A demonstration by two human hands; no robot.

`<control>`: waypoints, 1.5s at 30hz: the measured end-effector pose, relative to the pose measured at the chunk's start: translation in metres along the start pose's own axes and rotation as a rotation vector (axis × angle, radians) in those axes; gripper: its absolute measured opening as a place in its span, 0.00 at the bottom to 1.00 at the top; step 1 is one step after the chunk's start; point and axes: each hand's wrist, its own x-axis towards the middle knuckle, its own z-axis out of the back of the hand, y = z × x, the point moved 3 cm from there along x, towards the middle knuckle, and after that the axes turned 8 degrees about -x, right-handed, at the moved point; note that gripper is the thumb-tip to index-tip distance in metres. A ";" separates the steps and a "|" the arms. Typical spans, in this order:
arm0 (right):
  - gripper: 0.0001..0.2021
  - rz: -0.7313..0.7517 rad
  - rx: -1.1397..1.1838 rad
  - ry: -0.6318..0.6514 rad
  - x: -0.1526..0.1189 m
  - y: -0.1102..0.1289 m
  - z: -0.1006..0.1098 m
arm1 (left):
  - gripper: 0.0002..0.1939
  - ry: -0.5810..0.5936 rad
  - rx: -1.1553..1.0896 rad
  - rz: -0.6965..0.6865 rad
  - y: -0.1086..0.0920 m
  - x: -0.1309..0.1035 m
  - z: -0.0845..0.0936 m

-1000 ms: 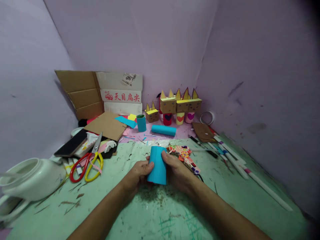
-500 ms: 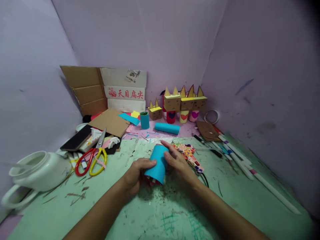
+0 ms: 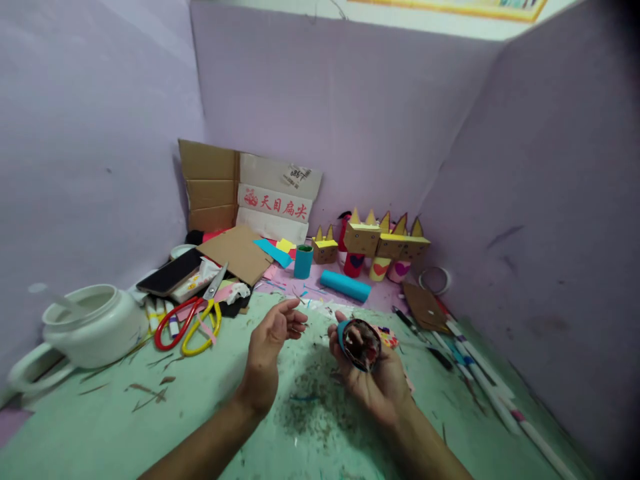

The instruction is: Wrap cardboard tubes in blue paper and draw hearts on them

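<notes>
A blue paper-covered tube (image 3: 345, 331) rests in my right hand (image 3: 376, 385), its open end facing me and showing a dark, rough inside. My right fingers wrap around its far side. My left hand (image 3: 270, 353) is held up to the left of the tube, apart from it, fingers slightly curled and spread with nothing in them. Beyond my hands, a short blue tube (image 3: 303, 263) stands upright and a longer blue roll (image 3: 345, 286) lies on its side.
Scissors (image 3: 213, 320), a phone (image 3: 169, 271) and a white pot (image 3: 95, 327) are at the left. Cardboard-headed figures (image 3: 364, 239) stand at the back beside a cardboard box (image 3: 275, 200). Pens, a brown piece (image 3: 425, 307) and long white sticks (image 3: 493, 380) lie at the right.
My left hand has let go of the blue tube and moved left. My right hand has turned the tube's open end toward me. The view has tilted up.
</notes>
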 end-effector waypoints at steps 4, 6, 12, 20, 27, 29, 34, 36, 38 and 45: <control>0.10 0.096 -0.102 -0.061 -0.003 -0.003 0.001 | 0.25 0.059 0.108 -0.264 0.000 -0.011 0.001; 0.18 0.212 -0.220 -0.096 -0.006 -0.008 0.002 | 0.26 0.087 0.172 -0.376 -0.002 -0.016 0.001; 0.21 0.491 -0.677 -0.053 -0.016 -0.029 0.003 | 0.28 0.272 0.373 -0.252 0.010 -0.020 -0.002; 0.20 0.663 -0.966 -0.134 -0.014 -0.018 0.009 | 0.30 0.117 0.086 -0.069 0.016 -0.010 -0.003; 0.21 0.800 -1.028 -0.033 -0.018 0.002 0.011 | 0.32 0.288 -0.072 0.119 0.008 0.000 -0.003; 0.22 0.796 -0.940 0.003 -0.017 0.008 0.015 | 0.36 0.378 0.013 0.312 0.010 0.003 -0.003; 0.36 0.712 -0.699 -0.004 -0.018 0.008 0.012 | 0.31 0.387 0.105 0.419 0.016 -0.002 -0.013; 0.39 0.654 -0.623 -0.044 -0.016 0.003 0.010 | 0.30 0.319 0.118 0.340 0.016 -0.006 -0.018; 0.40 0.594 -0.586 -0.043 -0.014 -0.002 0.010 | 0.29 0.270 0.169 0.260 0.016 -0.011 -0.021; 0.34 0.516 -0.439 -0.127 -0.012 0.000 0.005 | 0.41 0.262 -0.025 0.280 0.026 -0.013 -0.019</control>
